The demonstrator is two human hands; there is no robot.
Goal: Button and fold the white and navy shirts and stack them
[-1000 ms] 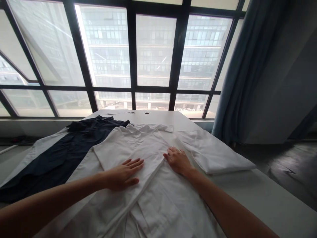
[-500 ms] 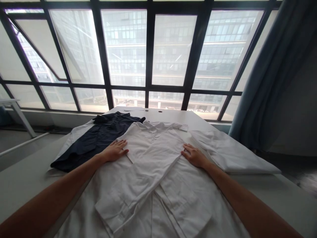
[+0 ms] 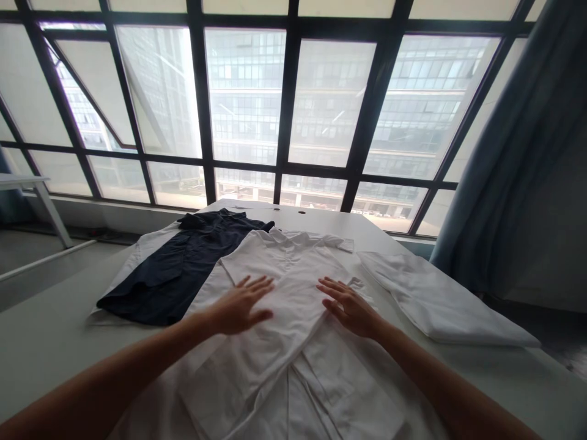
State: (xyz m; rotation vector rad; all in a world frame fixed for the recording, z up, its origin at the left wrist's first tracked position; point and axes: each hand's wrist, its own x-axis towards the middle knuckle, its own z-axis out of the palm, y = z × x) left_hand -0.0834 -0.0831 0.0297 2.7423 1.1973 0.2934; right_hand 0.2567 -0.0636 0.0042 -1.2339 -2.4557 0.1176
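Note:
A white shirt [image 3: 293, 269] lies flat on the white table [image 3: 46, 342] in front of me, collar toward the window, both sleeves folded across its body. My left hand [image 3: 241, 302] rests flat on the shirt's left half, fingers spread. On the right half, my right hand [image 3: 351, 305] presses palm down with fingers apart. Neither hand grips any cloth.
A dark navy garment [image 3: 183, 266] lies spread to the left over another white piece. A folded white garment [image 3: 435, 299] sits to the right near the table edge. A large window and a blue curtain [image 3: 499, 165] stand behind the table.
Both hands have moved inward from the shirt's outer edges toward its middle, sliding over the cloth. The view has shifted slightly.

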